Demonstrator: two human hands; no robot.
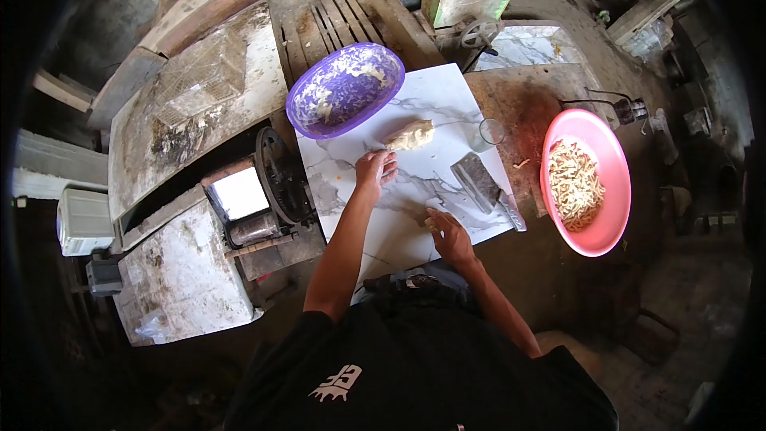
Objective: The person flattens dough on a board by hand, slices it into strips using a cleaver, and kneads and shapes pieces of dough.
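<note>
On the white marbled board [359, 243] lies a pale lump of dough [412, 136]. My left hand [376, 171] is just below the dough, fingers apart and slightly curled, holding nothing that I can see. Nearer my body, my right hand [452, 238] is pinched over the board, with a small pale bit, seemingly dough, at its fingertips. A cleaver [479, 181] lies flat to the right, its handle pointing toward the board's front right corner. Beyond it stands a clear glass [487, 134].
A purple basin [345, 89] smeared with dough sits at the board's back left. To the right, a pink basin [613, 191] holds many small dough strips. A hand-wheel machine [281, 176] stands close on the left; a wire cage [201, 78] lies beyond it.
</note>
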